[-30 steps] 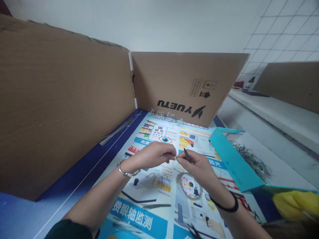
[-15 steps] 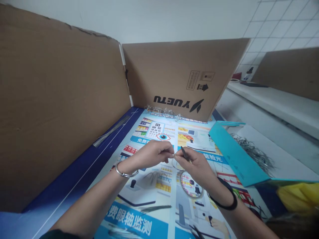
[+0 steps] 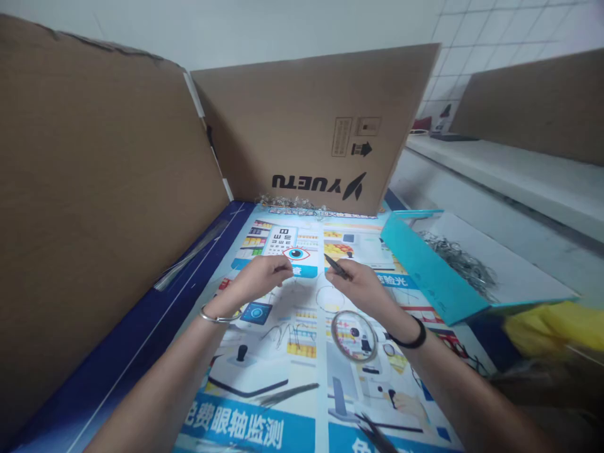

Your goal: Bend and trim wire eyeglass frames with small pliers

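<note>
My left hand point(image 3: 265, 277), with a silver bangle at the wrist, hovers over the printed sheet, its fingers curled in a pinch. Whatever is between those fingertips is too small to make out. Across a gap, my right hand point(image 3: 362, 284) grips a slim dark pointed tool point(image 3: 336, 267), its tip slanting up and left. Below the right hand lies a round ring point(image 3: 333, 335), like a tape roll. Fine bent wires point(image 3: 282, 336) rest below my left hand, and a bundle of thin strands point(image 3: 290, 394) lies nearer me. Another dark pointed tool point(image 3: 377, 435) sits at the front edge.
On the right stands a teal box point(image 3: 434, 270) with a tangle of thin wire point(image 3: 465, 259) inside. Cardboard panels point(image 3: 302, 126) wall the back and left. Small clear pieces point(image 3: 290, 202) are heaped at the back; flat strips point(image 3: 189, 257) lie left. Yellow material point(image 3: 552, 333) is at right.
My hands have come apart: the left moved left, while the right still grips the dark pointed tool, its tip now clear of the left fingers. The camera view has shifted slightly.
</note>
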`<state>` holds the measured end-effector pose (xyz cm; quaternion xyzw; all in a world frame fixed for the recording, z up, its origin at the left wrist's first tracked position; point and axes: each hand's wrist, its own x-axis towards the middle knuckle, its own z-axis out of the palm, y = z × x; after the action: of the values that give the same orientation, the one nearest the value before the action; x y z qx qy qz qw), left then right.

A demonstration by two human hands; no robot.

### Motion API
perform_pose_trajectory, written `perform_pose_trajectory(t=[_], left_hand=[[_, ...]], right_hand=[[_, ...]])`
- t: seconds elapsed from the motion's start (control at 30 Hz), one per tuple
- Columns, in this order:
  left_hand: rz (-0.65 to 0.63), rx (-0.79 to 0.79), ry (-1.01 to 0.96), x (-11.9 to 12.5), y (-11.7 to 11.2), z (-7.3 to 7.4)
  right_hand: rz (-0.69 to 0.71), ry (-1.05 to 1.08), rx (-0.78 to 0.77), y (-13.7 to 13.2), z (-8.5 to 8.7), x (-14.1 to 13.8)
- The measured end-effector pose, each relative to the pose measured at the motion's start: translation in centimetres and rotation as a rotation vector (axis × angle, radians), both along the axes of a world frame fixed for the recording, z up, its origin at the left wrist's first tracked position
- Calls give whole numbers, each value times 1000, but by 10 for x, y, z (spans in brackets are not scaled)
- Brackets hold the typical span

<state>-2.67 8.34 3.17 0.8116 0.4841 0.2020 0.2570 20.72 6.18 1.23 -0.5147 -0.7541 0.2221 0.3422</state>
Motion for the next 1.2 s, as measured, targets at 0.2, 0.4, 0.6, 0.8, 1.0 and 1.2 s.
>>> perform_pose_trajectory(t=[0.2, 0.4, 0.6, 0.8, 1.0, 1.2], left_hand=[[-53, 119, 212, 16, -6, -13], [116, 160, 342, -7, 10, -12], [152, 69, 401, -31, 26, -24], [223, -10, 401, -33, 31, -44], [322, 6, 314, -32, 38, -60], [350, -18, 260, -26, 43, -69]], right_hand=[[-62, -7, -58, 19, -21, 14], [-86, -45, -88, 27, -33, 18], [-100, -74, -46, 31, -46, 17], [-94, -88, -20, 30, -47, 14], [-121, -80, -28, 29, -49, 13], [-117, -61, -37, 29, -53, 13]])
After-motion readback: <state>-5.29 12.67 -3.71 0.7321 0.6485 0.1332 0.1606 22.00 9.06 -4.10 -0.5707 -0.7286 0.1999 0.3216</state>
